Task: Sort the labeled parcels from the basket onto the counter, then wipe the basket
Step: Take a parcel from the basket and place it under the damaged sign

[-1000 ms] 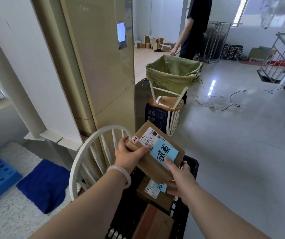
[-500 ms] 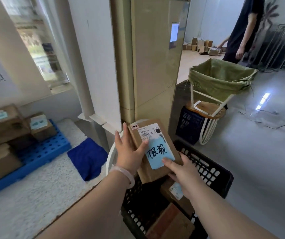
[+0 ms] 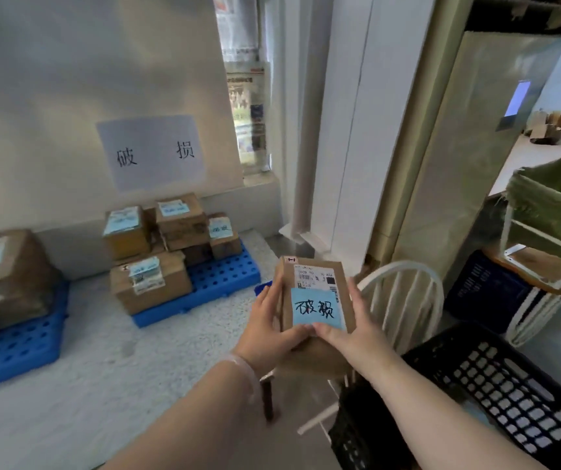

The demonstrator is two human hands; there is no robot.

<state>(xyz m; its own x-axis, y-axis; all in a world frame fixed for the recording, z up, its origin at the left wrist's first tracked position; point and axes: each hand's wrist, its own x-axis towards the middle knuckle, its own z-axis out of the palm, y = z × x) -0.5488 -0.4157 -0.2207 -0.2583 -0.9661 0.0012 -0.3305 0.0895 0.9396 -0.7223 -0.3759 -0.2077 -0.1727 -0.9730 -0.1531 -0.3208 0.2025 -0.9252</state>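
One parcel is gripped at the centre of the frame. The left hand is curled along its left edge and the right hand along its right, with both thumbs pressed at the foot of the blue label. It is held in the air by the white chair, between the basket at lower right and the counter at lower left. A drop could be caused by the edge-only grip. A wrong pile could be chosen if the scrawled label is misread against the wall sign.
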